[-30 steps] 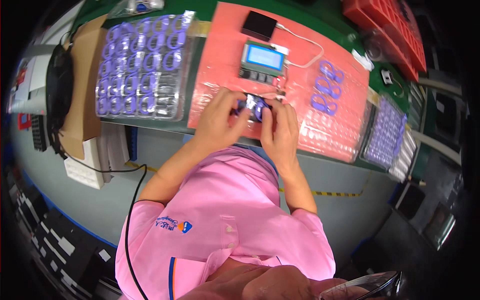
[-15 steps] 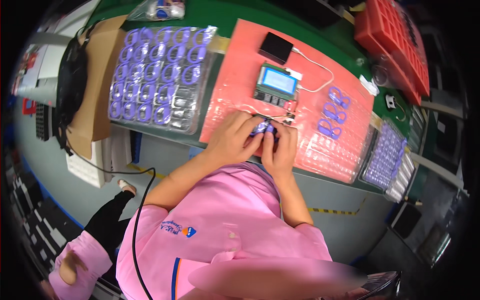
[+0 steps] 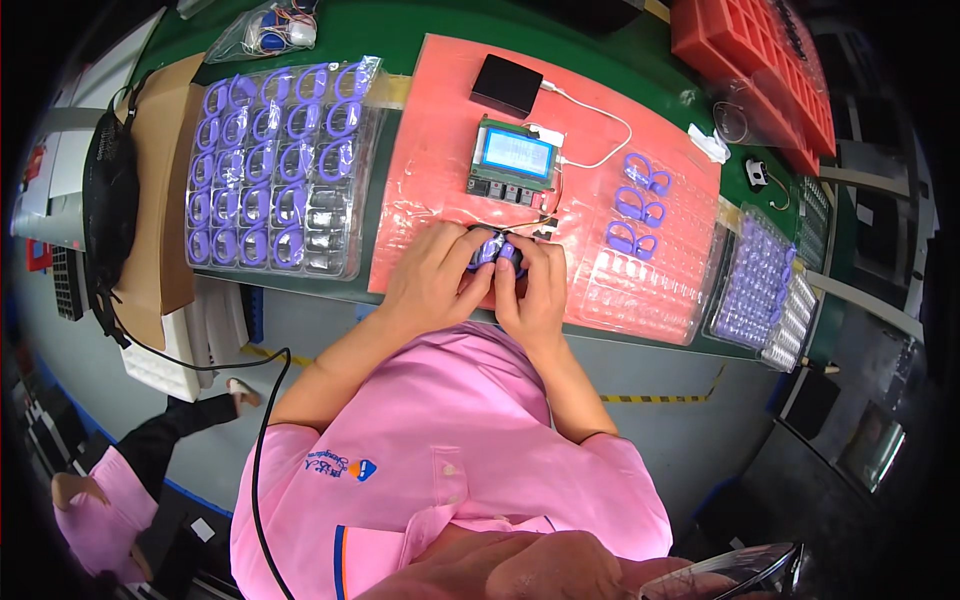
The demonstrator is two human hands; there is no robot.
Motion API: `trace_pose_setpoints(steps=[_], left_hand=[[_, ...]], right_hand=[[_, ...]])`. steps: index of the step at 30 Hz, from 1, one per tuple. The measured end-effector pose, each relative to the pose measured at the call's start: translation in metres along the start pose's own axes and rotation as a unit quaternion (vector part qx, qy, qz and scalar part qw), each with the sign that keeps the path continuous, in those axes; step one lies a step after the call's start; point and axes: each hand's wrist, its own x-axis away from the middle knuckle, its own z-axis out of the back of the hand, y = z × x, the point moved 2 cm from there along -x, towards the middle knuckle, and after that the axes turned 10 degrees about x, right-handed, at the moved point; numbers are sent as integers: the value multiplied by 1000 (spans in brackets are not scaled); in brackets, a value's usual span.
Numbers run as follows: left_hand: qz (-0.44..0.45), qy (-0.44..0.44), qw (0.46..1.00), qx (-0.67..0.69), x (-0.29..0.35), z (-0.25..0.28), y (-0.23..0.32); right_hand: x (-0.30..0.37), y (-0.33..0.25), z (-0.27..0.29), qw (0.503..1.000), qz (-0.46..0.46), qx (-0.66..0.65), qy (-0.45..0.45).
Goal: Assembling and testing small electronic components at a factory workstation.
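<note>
Both my hands meet over the pink mat's near edge, around a small purple wristband [image 3: 487,254] with a dark part. The fingers of my left hand [image 3: 432,278] close on its left side. My right hand [image 3: 535,290] pinches it from the right, thumb near its middle. Much of the band is hidden by fingers. Just beyond sits a green circuit board with a lit display [image 3: 516,152] and a row of buttons. Thin wires run from the board toward my fingers. A white cable links the board to a black box [image 3: 507,86].
At left, a clear tray [image 3: 326,256] holds rows of purple bands, beside a cardboard box [image 3: 165,200]. Several loose purple bands [image 3: 632,205] lie on the pink mat [image 3: 425,120]. Another filled tray [image 3: 750,285] and red foam trays [image 3: 760,80] are at right. A person [image 3: 110,500] is lower left.
The whole scene has shifted left as the view moved. Both hands stay on the wristband. The person at lower left has shifted away toward the picture's edge.
</note>
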Motion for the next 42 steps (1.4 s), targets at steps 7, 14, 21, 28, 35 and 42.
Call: trace_pose_setpoints(steps=[7,14,21,28,35,42], left_hand=[[1,-11,1000,-8,1,1,3],[5,-16,1000,-11,0,2,2],[4,-15,1000,-13,-1,3,2],[-5,-27,1000,-12,-1,3,5],[19,-30,999,25,-7,4,6],[52,-53,996,41,-10,2,6]], right_hand=[[2,0,0,1000,-8,0,-12],[1,1,0,1000,-13,0,-17],[1,0,-2,1000,-12,-1,-15],[-2,-2,1,1000,-3,1,-10],[-4,2,4,999,-18,-9,-39],[0,7,2,995,-42,-88,-9]])
